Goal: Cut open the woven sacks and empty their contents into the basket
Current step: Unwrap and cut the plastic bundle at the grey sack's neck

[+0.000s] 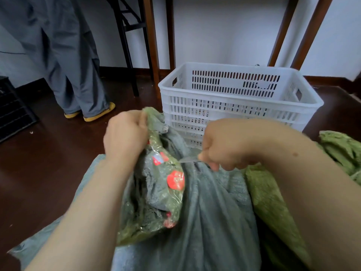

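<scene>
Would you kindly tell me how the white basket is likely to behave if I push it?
The basket is probably light: thin slotted plastic walls, and nothing shows inside. It would likely slide easily, since the dark floor looks smooth and glossy. It should hold its shape and seems unlikely to tip, being wide and low.

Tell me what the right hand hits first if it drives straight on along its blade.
Probably the green sack that the left hand grips; the knife in the right hand looks almost on it.
</scene>
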`<state>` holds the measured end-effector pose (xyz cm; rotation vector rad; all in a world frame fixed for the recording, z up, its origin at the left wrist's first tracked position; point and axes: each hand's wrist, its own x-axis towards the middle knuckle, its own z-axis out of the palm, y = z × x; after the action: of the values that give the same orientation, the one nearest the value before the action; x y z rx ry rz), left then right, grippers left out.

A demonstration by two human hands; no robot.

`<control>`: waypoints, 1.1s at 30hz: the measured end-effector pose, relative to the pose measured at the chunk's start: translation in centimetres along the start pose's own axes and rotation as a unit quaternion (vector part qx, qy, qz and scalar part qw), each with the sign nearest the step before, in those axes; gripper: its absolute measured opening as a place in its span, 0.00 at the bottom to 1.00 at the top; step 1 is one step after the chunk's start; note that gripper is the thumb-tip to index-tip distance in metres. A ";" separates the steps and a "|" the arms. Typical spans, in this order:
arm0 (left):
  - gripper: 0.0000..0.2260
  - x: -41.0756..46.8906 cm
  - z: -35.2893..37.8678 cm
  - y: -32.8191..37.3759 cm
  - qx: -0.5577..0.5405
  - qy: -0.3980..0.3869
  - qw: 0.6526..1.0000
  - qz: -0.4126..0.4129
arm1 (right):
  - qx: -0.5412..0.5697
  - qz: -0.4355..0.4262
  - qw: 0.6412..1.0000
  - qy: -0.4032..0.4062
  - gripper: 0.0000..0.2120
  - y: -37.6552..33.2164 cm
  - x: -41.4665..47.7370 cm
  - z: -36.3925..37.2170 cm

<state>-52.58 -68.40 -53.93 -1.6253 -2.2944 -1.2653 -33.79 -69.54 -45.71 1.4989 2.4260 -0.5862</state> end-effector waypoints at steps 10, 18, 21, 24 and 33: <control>0.13 0.6 -1.5 2.9 -0.399 -0.185 0.883 -0.166 | 0.517 0.018 0.849 0.103 0.27 5.4 3.3 0.3; 0.27 -0.1 -2.9 3.5 -0.475 -0.359 0.803 -0.037 | 0.702 -0.098 0.705 0.027 0.08 2.6 5.4 3.4; 0.32 -0.2 -3.0 3.4 -0.453 -0.342 0.823 -0.028 | 0.705 -0.085 0.700 0.075 0.07 2.3 5.5 3.2; 0.27 0.1 -2.6 3.9 -0.385 -0.272 0.881 -0.035 | 0.706 -0.056 0.686 0.169 0.06 1.6 5.6 2.8; 0.14 0.3 -2.4 4.0 -0.252 -0.213 0.937 -0.113 | 0.537 -0.071 0.752 0.376 0.09 0.8 6.0 3.1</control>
<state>-50.42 -69.21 -49.88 -2.0038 -2.6167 -1.8372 -35.82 -65.75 -50.99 2.2761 2.9260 -2.0195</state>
